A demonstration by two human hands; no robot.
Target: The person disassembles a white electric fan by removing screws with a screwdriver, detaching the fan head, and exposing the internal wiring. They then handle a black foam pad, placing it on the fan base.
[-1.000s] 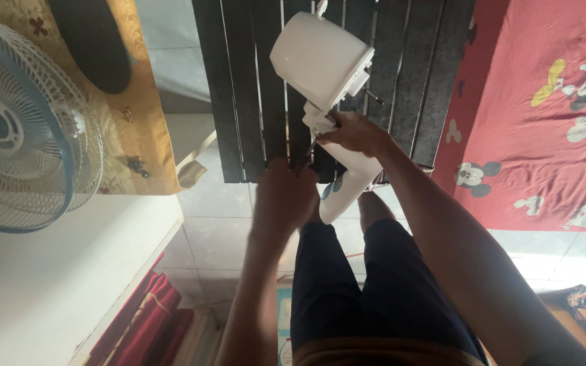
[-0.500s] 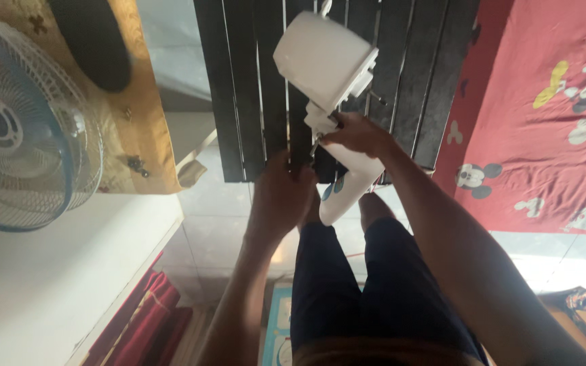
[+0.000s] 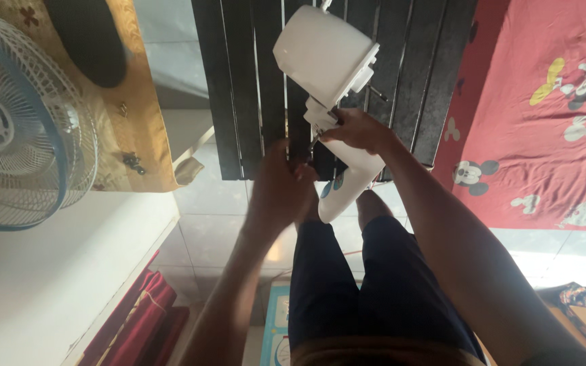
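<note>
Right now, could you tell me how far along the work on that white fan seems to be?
Done: the fan grille is off and lies on the white surface at the left, small screws beside it on the gold cloth. In hand: the right hand grips the neck below the white motor housing over the dark slatted table; the left hand works at that joint, what it holds hidden. Left: motor and stand remain joined.

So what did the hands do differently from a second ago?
Not much. The left hand crept up slightly toward the joint of the white fan body; what it grips is hidden. The right hand kept its hold on the fan's neck, and the fan body stayed tilted over the black slatted table. The fan grille on the left did not move.
</note>
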